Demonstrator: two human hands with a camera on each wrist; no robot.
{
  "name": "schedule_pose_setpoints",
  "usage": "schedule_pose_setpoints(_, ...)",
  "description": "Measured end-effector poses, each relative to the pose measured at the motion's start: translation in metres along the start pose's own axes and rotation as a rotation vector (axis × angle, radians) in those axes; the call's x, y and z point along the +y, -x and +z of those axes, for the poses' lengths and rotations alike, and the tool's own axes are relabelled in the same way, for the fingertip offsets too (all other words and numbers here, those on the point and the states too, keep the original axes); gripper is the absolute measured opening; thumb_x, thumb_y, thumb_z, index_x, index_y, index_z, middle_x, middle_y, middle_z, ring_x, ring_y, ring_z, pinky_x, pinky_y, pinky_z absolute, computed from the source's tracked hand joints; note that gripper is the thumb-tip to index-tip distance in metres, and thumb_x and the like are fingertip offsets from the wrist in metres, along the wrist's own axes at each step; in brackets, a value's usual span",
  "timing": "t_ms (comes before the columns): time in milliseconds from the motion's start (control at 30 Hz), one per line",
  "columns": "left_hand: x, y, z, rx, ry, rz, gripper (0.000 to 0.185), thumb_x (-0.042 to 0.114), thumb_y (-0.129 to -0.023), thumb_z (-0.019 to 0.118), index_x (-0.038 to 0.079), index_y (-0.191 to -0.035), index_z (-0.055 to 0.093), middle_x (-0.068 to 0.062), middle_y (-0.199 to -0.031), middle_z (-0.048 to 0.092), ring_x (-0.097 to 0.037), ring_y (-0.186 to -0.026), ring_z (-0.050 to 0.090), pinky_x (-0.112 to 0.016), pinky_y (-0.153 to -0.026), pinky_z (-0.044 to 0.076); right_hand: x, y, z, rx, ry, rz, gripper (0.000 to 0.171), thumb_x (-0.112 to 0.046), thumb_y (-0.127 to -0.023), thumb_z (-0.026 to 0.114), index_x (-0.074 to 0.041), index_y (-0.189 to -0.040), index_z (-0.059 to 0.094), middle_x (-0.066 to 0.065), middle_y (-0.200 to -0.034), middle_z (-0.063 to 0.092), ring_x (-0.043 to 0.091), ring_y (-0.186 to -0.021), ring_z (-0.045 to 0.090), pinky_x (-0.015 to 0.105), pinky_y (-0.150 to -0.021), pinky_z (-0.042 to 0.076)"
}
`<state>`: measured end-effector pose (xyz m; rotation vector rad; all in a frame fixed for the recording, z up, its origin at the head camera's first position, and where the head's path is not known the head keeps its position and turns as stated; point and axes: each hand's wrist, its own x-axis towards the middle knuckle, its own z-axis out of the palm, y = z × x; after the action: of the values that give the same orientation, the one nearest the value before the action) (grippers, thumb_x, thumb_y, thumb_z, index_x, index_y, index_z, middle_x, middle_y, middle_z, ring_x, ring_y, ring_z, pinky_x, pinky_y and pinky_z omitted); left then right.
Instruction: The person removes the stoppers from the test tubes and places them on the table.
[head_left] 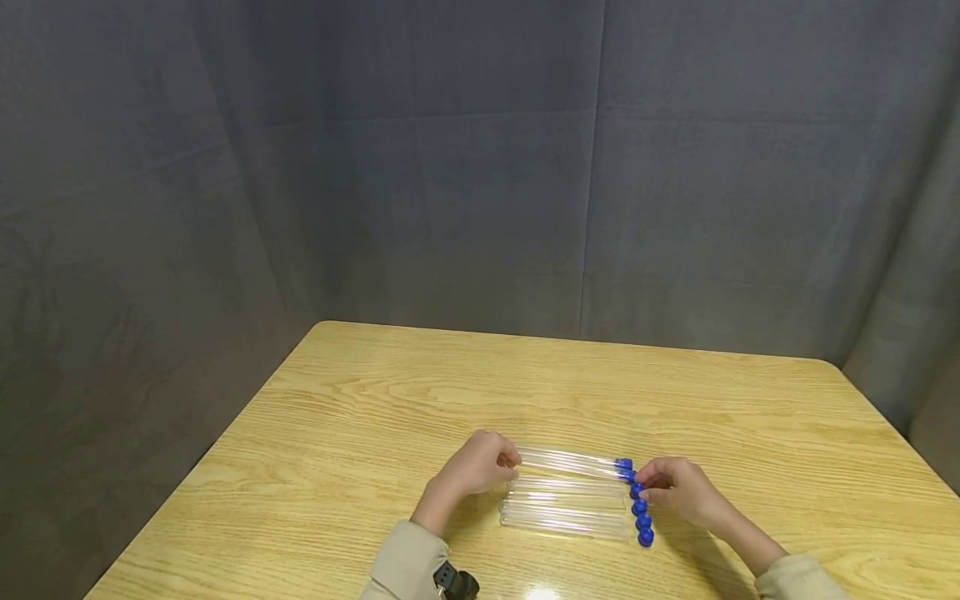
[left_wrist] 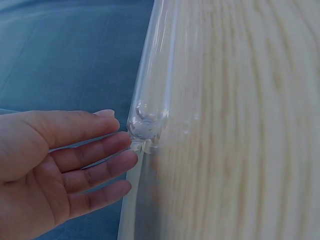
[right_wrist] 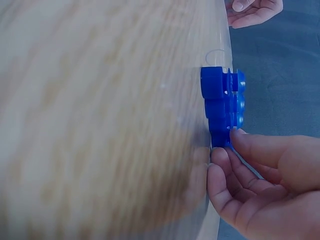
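Note:
Several clear test tubes with blue caps lie side by side on the wooden table, caps to the right. My left hand is at their rounded ends; in the left wrist view its straight fingers touch the tube ends. My right hand is at the cap end. In the right wrist view the caps form a stacked row, and the right hand pinches the nearest cap between thumb and forefinger. The left hand shows at the top of that view.
A dark grey curtain hangs behind and to both sides of the table. Bare wood lies beyond the tubes up to the far edge. A black wrist camera sits on the left sleeve.

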<state>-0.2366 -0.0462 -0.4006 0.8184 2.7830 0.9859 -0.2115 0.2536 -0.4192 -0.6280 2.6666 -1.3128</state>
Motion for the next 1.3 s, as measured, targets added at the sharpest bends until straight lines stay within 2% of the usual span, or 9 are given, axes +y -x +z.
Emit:
schedule_pose_setpoints(200,0.0,0.0,0.0,-0.003,0.01,0.008,0.011,0.001,-0.079,0.064,0.0,-0.089,0.068,-0.005,-0.082,0.064,-0.011,-0.075,0.057,-0.021,-0.067,0.046,0.001,0.0,0.0,0.0,0.005,-0.02,0.011,0.006,-0.077,0.063,0.011,-0.086,0.058,0.01,-0.078,0.06,0.015,-0.067,0.056,0.024,-0.057,0.048)
schedule_pose_setpoints(467,-0.002,-0.002,0.0,0.007,0.022,0.013,0.012,0.002,-0.078,0.065,0.0,-0.09,0.068,-0.004,-0.084,0.064,-0.011,-0.077,0.058,-0.021,-0.068,0.046,-0.002,0.001,-0.002,-0.008,-0.024,0.019,0.014,0.004,-0.081,0.06,0.012,-0.092,0.058,0.01,-0.082,0.06,0.016,-0.071,0.056,0.025,-0.059,0.049)
schedule_pose_setpoints(800,0.001,-0.009,-0.005,0.018,0.074,0.038,0.014,-0.002,-0.077,0.064,-0.003,-0.091,0.068,-0.006,-0.084,0.065,-0.012,-0.076,0.058,-0.021,-0.066,0.046,-0.011,-0.001,-0.008,0.061,-0.012,0.034,0.02,-0.007,-0.085,0.058,0.01,-0.097,0.059,0.011,-0.085,0.062,0.016,-0.071,0.057,0.026,-0.059,0.048)
schedule_pose_setpoints(1067,0.006,-0.018,-0.011,0.026,0.062,0.059,0.014,-0.003,-0.078,0.064,-0.005,-0.091,0.067,-0.008,-0.085,0.065,-0.013,-0.075,0.06,-0.019,-0.066,0.046,-0.012,-0.007,-0.015,0.091,-0.098,-0.024,0.023,-0.002,-0.087,0.055,0.018,-0.098,0.055,0.022,-0.088,0.06,0.015,-0.072,0.059,0.03,-0.058,0.05)
schedule_pose_setpoints(1300,0.007,-0.025,-0.011,0.024,0.066,0.059,0.014,-0.002,-0.078,0.065,-0.003,-0.092,0.067,-0.008,-0.087,0.065,-0.013,-0.077,0.059,-0.019,-0.066,0.046,-0.007,-0.008,-0.016,0.105,-0.181,0.031,0.027,-0.003,-0.088,0.054,0.02,-0.101,0.052,0.023,-0.09,0.06,0.016,-0.074,0.06,0.029,-0.061,0.05)
